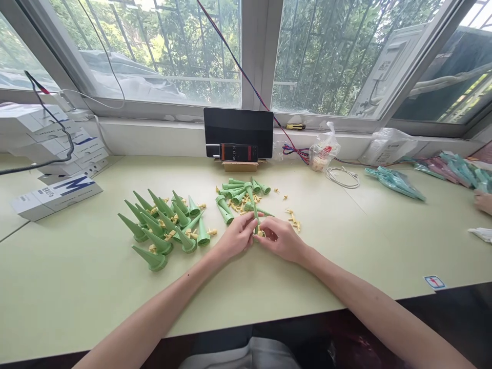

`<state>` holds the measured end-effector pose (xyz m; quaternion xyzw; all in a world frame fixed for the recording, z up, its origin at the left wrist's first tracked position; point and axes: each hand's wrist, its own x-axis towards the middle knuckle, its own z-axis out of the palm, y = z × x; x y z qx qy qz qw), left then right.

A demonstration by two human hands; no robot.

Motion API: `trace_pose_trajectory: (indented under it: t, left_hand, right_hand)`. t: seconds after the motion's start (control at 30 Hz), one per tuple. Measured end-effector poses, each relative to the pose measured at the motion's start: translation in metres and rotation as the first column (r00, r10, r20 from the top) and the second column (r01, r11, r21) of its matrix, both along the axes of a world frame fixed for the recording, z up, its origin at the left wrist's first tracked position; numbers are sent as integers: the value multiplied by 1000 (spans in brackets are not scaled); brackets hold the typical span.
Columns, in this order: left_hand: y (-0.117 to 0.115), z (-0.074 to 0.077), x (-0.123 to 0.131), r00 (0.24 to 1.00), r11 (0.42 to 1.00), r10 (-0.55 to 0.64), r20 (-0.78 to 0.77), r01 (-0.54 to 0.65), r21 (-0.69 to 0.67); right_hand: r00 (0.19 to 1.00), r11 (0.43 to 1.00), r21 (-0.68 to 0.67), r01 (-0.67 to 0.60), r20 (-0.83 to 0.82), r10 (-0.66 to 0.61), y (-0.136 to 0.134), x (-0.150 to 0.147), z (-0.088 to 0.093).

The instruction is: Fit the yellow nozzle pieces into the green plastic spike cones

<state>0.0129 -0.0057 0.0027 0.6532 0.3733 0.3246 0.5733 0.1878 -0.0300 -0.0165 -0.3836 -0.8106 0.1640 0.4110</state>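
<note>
My left hand (pixel 239 234) is closed round a green plastic cone (pixel 256 212), whose narrow end points up and away from me. At the cone's lower end, my right hand (pixel 282 238) pinches a small yellow plastic fitting (pixel 260 233); the fingers hide part of it. Just beyond the hands lies a pile of loose green cones (pixel 234 190) mixed with small yellow fittings (pixel 240 207). On the left, several green cones (pixel 154 225) stand or lean in a group, with yellow fittings sticking out of their sides. A few single yellow fittings (pixel 294 219) lie right of my right hand.
A black tablet (pixel 238 128) and a phone (pixel 239 152) stand on a cardboard stand (pixel 240 166) by the window. White boxes (pixel 57 197) are stacked at left. At right are a plastic bag (pixel 325 148), a coiled white cable (pixel 342 177), teal packets (pixel 395 182) and another person's hand (pixel 483 201).
</note>
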Motion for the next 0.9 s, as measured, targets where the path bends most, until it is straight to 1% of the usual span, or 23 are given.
trace_pose_trajectory:
  t: [0.23, 0.7, 0.9]
  left_hand:
    - [0, 0, 1, 1000, 1000, -2, 0, 2, -13]
    - [-1, 3, 1, 1000, 1000, 14, -12, -14, 22]
    - [-2, 3, 1, 1000, 999, 5, -2, -5, 40]
  right_hand:
    - [1000, 1000, 28, -6, 13, 6, 0, -3, -3]
    - [999, 999, 35, -26, 25, 25, 0, -4, -1]
    - [1000, 996, 86, -24, 13, 23, 1, -4, -2]
